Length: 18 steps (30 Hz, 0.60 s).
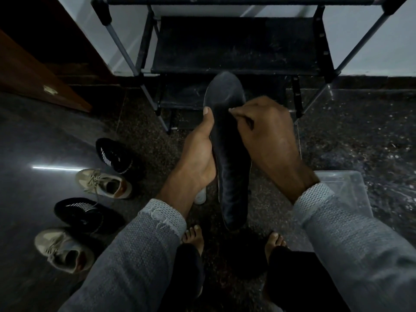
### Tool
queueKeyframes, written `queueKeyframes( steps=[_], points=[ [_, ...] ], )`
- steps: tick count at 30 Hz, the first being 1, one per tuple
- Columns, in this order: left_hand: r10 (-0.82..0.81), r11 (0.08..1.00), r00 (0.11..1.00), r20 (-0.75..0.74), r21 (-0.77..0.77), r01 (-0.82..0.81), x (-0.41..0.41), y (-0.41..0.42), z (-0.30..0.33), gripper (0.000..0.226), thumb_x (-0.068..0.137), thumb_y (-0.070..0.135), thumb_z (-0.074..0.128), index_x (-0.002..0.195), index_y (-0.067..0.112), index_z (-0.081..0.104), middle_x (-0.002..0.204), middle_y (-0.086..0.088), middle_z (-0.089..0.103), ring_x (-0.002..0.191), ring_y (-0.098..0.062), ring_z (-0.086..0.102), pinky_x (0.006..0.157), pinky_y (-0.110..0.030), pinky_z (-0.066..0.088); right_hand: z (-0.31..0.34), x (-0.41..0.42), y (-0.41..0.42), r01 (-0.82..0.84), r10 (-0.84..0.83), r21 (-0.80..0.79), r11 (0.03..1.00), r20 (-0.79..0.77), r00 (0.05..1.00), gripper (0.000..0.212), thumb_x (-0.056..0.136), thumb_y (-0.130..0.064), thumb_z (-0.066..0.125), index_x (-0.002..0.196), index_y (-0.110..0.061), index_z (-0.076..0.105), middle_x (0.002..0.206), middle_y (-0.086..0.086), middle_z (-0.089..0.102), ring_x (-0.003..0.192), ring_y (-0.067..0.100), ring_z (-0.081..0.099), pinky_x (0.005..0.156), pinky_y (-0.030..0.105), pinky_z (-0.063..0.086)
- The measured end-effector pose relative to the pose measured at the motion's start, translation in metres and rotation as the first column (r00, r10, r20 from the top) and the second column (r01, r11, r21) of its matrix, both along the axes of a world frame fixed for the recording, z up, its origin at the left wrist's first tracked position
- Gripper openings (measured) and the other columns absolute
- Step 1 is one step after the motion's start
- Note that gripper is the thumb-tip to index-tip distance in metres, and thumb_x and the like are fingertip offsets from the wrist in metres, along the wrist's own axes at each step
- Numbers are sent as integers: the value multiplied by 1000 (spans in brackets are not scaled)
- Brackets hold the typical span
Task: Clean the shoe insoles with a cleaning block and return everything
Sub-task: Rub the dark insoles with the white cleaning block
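Head view shows the left hand (198, 152) gripping a dark insole (229, 140) along its edge, lifted above the floor before the shoe rack (236, 46). Right hand (267, 134) has its fingers curled against the insole's upper part; a cleaning block, if held, is hidden. This looks like the scrubbing step. Next, strokes should work down toward the heel, then back into one of the shoes (105, 183).

Shoe rack (236, 46) ahead, four shoes (105, 183) left, clear bin (351, 188) right.

Grey knit sleeves (144, 251), left cuff frayed; dark trousers (189, 266); bare feet (193, 235).
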<state>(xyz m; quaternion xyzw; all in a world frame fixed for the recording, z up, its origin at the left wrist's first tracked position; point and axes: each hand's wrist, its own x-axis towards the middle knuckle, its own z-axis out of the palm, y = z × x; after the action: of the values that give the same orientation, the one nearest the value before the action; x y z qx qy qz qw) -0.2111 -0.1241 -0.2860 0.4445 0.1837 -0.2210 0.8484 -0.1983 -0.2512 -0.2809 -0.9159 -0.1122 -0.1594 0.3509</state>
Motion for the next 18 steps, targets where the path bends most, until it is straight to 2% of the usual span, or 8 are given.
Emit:
queueKeyframes(
  steps=[2,8,14,18],
  points=[
    [-1,1000,1000,6,9,1,-1,-1,0,49,102,47,32,120,13,62,120,-13,68,111,-25,65,94,-36,53,0,2,-2,24,-24,12,1000,0,1000,21,88,-7,58,101,-7,74,96,12,67,88,25,64,77,42,55],
    [16,997,1000,22,74,-18,-2,1,1,54,101,49,34,130,10,57,124,-12,66,115,-24,63,97,-37,52,2,-9,14,-117,117,-26,993,-16,993,22,84,-1,60,100,-5,75,95,13,69,86,27,65,74,40,56],
    [-29,999,999,43,25,28,-4,-4,4,46,103,44,30,113,15,63,106,-8,73,99,-19,70,90,-33,55,1,2,-5,20,-20,-10,1000,-19,1000,19,88,-4,60,101,-7,74,98,13,67,88,23,64,78,38,55],
    [-22,1000,999,43,12,21,-4,-4,3,45,103,44,30,113,16,64,109,-8,72,101,-19,69,86,-31,57,1,0,2,-26,26,13,1000,6,1000,19,88,-7,60,101,-5,74,97,12,68,89,26,65,78,41,55]
  ],
)
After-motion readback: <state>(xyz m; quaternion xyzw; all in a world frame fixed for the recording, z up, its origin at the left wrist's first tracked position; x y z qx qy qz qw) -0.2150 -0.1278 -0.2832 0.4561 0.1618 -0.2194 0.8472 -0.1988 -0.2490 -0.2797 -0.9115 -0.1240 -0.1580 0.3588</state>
